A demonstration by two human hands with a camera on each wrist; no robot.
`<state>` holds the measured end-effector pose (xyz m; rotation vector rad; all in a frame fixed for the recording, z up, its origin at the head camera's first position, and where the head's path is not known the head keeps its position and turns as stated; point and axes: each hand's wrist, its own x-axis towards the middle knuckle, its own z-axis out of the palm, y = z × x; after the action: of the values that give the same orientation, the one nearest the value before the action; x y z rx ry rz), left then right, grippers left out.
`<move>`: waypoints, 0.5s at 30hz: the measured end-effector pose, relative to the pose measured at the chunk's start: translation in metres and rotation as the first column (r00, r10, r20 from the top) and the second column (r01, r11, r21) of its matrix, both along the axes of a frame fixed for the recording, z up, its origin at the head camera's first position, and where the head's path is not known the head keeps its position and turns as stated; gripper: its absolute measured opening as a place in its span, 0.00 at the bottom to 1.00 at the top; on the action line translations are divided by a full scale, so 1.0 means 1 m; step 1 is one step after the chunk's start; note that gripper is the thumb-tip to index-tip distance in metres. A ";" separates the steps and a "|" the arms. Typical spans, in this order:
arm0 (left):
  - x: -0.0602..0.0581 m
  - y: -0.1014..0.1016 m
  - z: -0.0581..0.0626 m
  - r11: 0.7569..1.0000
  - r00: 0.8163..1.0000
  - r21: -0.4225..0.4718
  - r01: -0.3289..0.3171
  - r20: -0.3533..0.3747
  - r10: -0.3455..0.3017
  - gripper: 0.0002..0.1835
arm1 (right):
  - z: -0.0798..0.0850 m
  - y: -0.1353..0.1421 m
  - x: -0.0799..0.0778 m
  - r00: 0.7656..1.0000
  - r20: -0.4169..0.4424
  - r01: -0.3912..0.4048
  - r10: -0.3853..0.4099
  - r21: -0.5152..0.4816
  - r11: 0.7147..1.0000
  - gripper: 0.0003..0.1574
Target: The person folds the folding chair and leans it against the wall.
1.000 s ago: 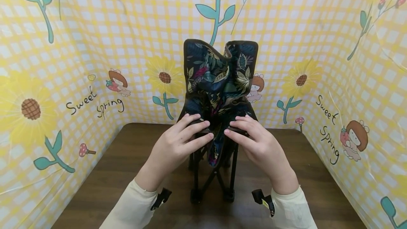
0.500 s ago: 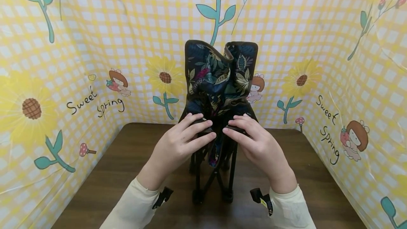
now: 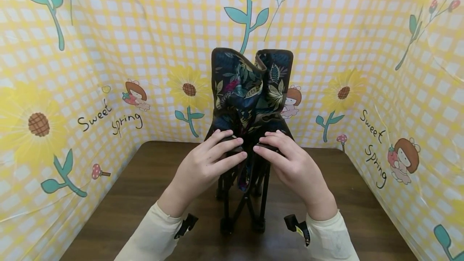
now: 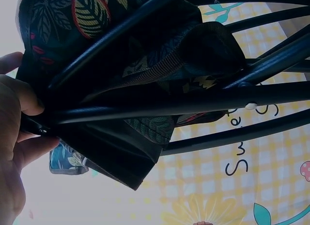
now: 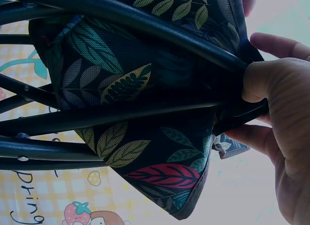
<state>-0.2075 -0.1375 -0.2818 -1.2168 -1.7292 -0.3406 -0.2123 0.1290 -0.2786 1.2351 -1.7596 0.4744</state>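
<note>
A small folding chair (image 3: pixel 239 92) with dark leaf-print fabric and black tube legs (image 3: pixel 226 204) stands partly folded on the table. Its backrest rises at the far side, creased down the middle, and the seat cloth sags between the front corners. My left hand (image 3: pixel 199 170) grips the front left corner of the frame, fingers over the top. On the front right corner, my right hand (image 3: pixel 299 170) holds on in the same way. In the left wrist view the thumb (image 4: pixel 24 97) presses beside a tube end; the right wrist view shows the other thumb (image 5: pixel 256 82) against its corner.
The brown wooden table (image 3: pixel 127 212) lies under the chair. A yellow checked sheet (image 3: pixel 152 31) with flowers and lettering encloses the back and both sides. Black straps (image 3: pixel 185 225) hang at the cream sleeves (image 3: pixel 150 235).
Both hands have come slightly closer together, carrying the chair's front corners inward. The front feet stand a little nearer each other, and less of the hanging seat cloth shows.
</note>
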 end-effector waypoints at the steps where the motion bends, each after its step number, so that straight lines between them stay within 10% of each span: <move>1: 0.000 0.000 0.000 1.000 1.000 0.001 0.002 -0.001 -0.002 0.18 | 0.000 0.000 0.000 1.000 0.000 0.001 -0.001 0.000 1.000 0.19; 15: -0.002 0.001 0.000 1.000 1.000 -0.014 0.009 0.005 -0.009 0.19 | 0.002 -0.003 -0.001 1.000 0.000 -0.005 0.005 -0.003 1.000 0.19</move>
<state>-0.2094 -0.1368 -0.2815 -1.2349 -1.7334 -0.3384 -0.2128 0.1261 -0.2767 1.2375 -1.7561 0.4795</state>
